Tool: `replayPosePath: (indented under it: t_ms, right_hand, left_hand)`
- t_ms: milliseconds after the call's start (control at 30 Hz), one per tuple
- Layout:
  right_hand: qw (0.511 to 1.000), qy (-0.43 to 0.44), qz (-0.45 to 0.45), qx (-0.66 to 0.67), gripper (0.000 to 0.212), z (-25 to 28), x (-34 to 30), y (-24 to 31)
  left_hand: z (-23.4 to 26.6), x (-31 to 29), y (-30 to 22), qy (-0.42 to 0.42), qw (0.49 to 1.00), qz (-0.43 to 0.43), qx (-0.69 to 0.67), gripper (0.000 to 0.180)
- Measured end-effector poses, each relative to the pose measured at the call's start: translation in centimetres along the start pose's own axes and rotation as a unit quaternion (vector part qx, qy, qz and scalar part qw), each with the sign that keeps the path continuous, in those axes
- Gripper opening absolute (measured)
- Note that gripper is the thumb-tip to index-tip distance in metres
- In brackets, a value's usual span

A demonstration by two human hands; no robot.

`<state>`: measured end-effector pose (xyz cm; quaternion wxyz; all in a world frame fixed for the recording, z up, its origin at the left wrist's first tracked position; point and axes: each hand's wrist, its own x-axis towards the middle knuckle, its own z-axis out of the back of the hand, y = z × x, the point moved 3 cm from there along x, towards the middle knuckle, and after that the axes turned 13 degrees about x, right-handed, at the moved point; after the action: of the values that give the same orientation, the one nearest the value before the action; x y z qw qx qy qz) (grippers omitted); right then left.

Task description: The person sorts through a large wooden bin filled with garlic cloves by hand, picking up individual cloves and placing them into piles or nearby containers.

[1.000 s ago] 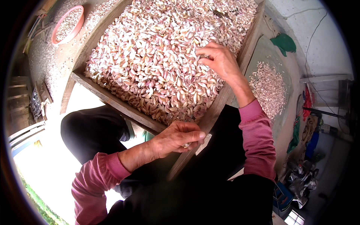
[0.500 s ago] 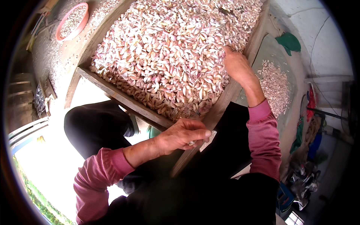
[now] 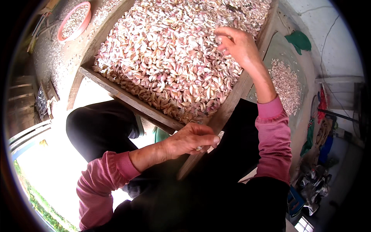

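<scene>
A broad heap of pinkish-white garlic cloves fills a wooden-sided tray in front of me. Over the right part of the heap is my right hand, its index finger and thumb spread apart. I make out nothing held in it. My left hand is closed by the tray's near corner, its thumb laid against the curled fingers. A small pale bit shows among those fingers, too small to name. The wooden side rail runs beyond this hand and under my right forearm.
A pink basin of small pieces stands on the floor at the far left. To the right, more cloves lie in a pile on a grey-green sheet, near a green cloth. My knees in dark trousers are close to the tray.
My right hand has lifted off the heap near the right rail and moved up and leftward, its fingers now spreading. My left hand has stayed nearly still, closed.
</scene>
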<state>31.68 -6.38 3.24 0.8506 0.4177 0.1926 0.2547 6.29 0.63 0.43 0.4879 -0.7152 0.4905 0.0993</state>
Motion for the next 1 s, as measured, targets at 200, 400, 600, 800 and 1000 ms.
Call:
replayPosePath:
  t_ms: [200, 400, 600, 800, 1000]
  right_hand:
    - [0.988, 0.067, 0.114, -0.079, 0.009, -1.3, -4.6, -0.2]
    - [0.987, 0.052, 0.113, -0.101, 0.011, -1.9, -4.9, -1.3]
    - [0.977, 0.097, 0.144, -0.125, 0.017, -4.3, -4.2, -2.5]
    - [0.996, 0.044, 0.075, -0.026, 0.014, -3.1, -2.6, -4.9]
    - [0.997, 0.061, -0.021, -0.048, 0.011, -2.5, -2.6, -3.5]
  left_hand:
    - [-0.3, -0.2, 0.3, 0.024, 0.999, -0.022, 0.002, 0.027]
    - [-0.6, -0.2, 0.1, 0.018, 0.999, -0.036, -0.002, 0.026]
    - [-0.1, 0.4, 0.6, 0.004, 0.999, -0.033, -0.020, 0.025]
    - [0.0, -0.1, 0.4, 0.004, 0.999, -0.045, -0.028, 0.025]
    - [0.1, -0.2, 0.1, 0.010, 0.997, -0.063, -0.040, 0.023]
